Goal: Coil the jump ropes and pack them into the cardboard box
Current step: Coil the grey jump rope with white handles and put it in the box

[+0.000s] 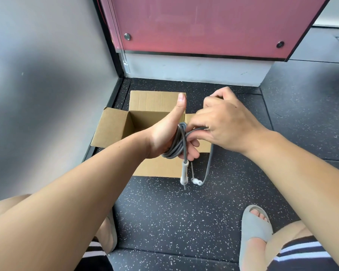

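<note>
Rope (177, 142) coiled round my left hand (165, 136), fingers curled on it; right hand (222, 122) pinches the strand. I'd keep wraps snug w/ tails tucked, then drop into box (114, 126).

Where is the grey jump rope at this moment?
In the head view, the grey jump rope is coiled around the left hand, centre frame above the open cardboard box; the right hand guides its loose strand.

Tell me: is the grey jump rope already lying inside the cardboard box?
No. The grey jump rope is wound around the left hand above the open cardboard box, with the right hand gripping a strand.
</note>
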